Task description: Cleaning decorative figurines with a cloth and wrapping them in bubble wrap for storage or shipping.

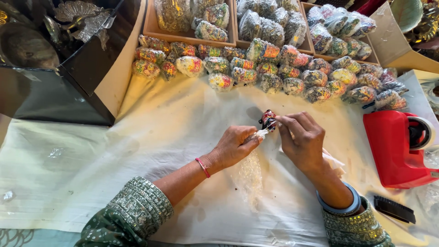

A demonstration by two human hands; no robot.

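Both hands, left hand (235, 145) and right hand (302, 139), hold one small painted figurine (268, 120) partly in clear wrap (261, 133); many wrapped pieces (256, 68) lie finished behind.

Lighting is bright, soft and even, falling from above. The white cloth-covered counter (160, 137) is well exposed, without blown-out areas. Shadows are faint and short: a small one lies on the cloth just beyond the left hand (235, 145) and right hand (302, 142). Glare shows on the glossy red plastic tape dispenser (395, 148) and on the clear-wrapped colourful figurines (256, 68). The upper left corner is dim. Focus is sharp centrally; wide-angle bending appears at the edges.
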